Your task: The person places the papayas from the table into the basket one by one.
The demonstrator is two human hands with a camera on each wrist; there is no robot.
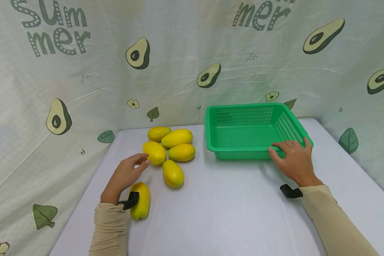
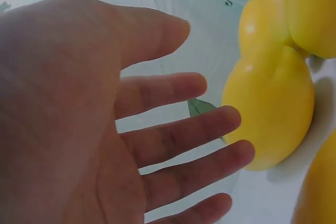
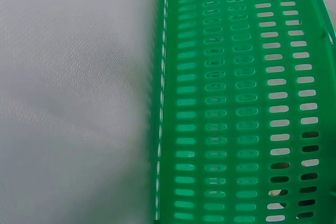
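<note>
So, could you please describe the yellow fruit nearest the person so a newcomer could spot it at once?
On the white table, left of the green plastic basket, five yellow fruits lie grouped. The wanted fruit lies nearer, by the left hand, partly hidden by the black wrist device, the only one apart from that group.

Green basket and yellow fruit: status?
Left hand empty, near yellow fruit. Right hand at near rim of green basket. All six fruit outside it. No obstacle seen between.

Printed lettering on the cloth (image 1: pixel 172 28)
"Sum mer" (image 1: pixel 64 42) at ten o'clock — "mer" (image 1: pixel 260 16) at one o'clock, the line above cropped.
</note>
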